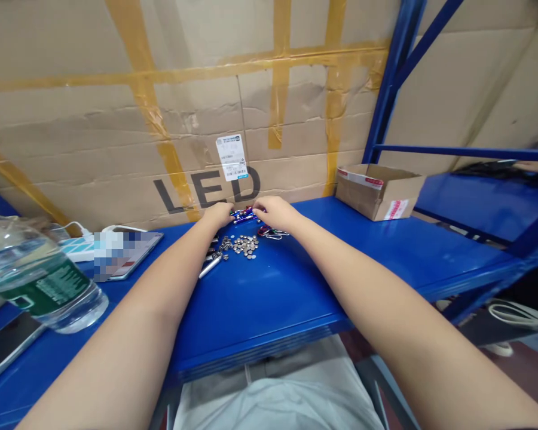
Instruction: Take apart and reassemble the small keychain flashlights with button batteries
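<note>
Both hands are on a small bunch of colored mini flashlights (244,215) near the back of a blue metal shelf (296,298). The left hand (217,215) and right hand (269,212) sit close together, fingers curled down over the bunch. The hands hide the fingertips, so I can't tell if they're pinching anything.

Just in front is a heap of button batteries (243,245), with a silver flashlight (210,266) to its left and some metal clips (275,234) near the right hand. Seems it's all kept central for easy reach from both sides. A water bottle (36,275) and power strip (78,249) sit off left, a cardboard box (379,194) off right, probably out of the way.
</note>
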Available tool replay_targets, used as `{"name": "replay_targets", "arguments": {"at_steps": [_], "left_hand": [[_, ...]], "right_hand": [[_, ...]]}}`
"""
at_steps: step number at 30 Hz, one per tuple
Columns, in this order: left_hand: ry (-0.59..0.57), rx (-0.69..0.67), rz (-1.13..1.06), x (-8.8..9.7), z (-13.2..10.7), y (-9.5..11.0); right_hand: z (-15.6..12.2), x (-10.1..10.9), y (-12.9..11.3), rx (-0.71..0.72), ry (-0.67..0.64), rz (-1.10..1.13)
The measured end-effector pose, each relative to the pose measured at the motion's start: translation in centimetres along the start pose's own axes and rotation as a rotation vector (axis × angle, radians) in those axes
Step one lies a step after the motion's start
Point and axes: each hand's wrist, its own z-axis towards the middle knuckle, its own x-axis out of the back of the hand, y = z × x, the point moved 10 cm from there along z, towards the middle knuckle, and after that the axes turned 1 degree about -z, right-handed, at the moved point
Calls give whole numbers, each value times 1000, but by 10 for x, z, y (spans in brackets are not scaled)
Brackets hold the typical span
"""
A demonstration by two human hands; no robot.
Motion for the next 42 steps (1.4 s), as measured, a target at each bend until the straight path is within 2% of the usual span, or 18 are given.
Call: {"name": "replay_targets", "arguments": {"at_steps": [4, 7, 11, 15, 18, 20, 22, 25, 28, 31, 36, 39, 42], "left_hand": [[44, 29, -8, 6, 1, -4], [126, 57, -60, 26, -2, -11], [316, 52, -336, 69, -20, -12], [271, -32, -670, 85, -53, 7], [194, -35, -899, 78, -80, 16], [200, -7, -982, 71, -94, 13], [219, 40, -1030, 61, -102, 6], [278, 71, -1078, 55, -108, -1], [322, 2, -1059, 61, -111, 9], [356, -99, -1008, 72, -117, 23], [497, -275, -734, 88, -129, 36], [482, -334, -692, 80, -130, 42], [436, -243, -713, 68, -127, 37]], "right_hand": [[-1, 3, 0, -15, -2, 14], [-1, 5, 4, -40, 1, 25], [-2, 7, 4, -45, 55, 97], [-3, 5, -13, 36, 85, 305], [-5, -10, -31, 75, -58, 421], [-7, -19, -43, 89, -161, 441], [-8, -20, -47, 65, -165, 456], [-7, -17, -47, 29, -83, 484], [-6, -24, -49, 15, -93, 531], [-4, -28, -46, -62, -125, 684], [-6, -25, -38, -228, -120, 1049], [-7, -23, -37, -242, -107, 1095], [-8, -23, -41, -198, -142, 970]]}}
